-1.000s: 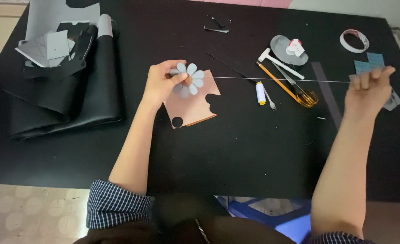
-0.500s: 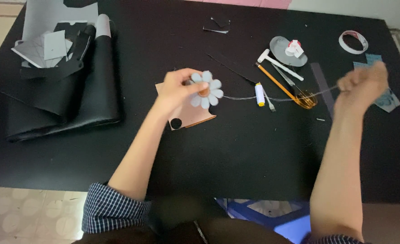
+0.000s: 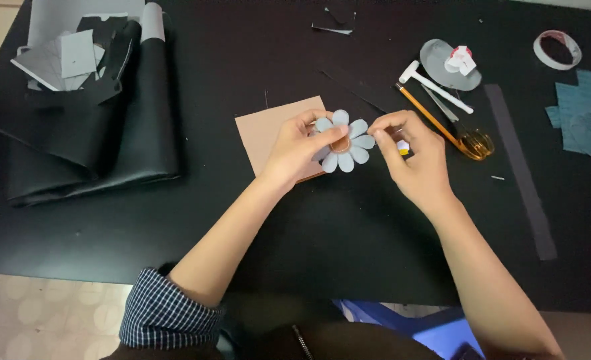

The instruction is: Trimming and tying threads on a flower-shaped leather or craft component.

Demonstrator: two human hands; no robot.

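Both hands pinch a pale blue petal flower.
Left hand (image 3: 295, 150) and right hand (image 3: 412, 160) grip the flower (image 3: 345, 142) over tan sheet (image 3: 265, 130) on black tabletop (image 3: 242, 213).

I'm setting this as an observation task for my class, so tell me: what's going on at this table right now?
A person sits at a black table and holds a pale blue petalled flower between both hands. The left hand grips its left side over a tan square sheet, and the right hand pinches its right edge. Folded black material lies to the left; a small white hammer, scissors and a tape roll lie to the right.
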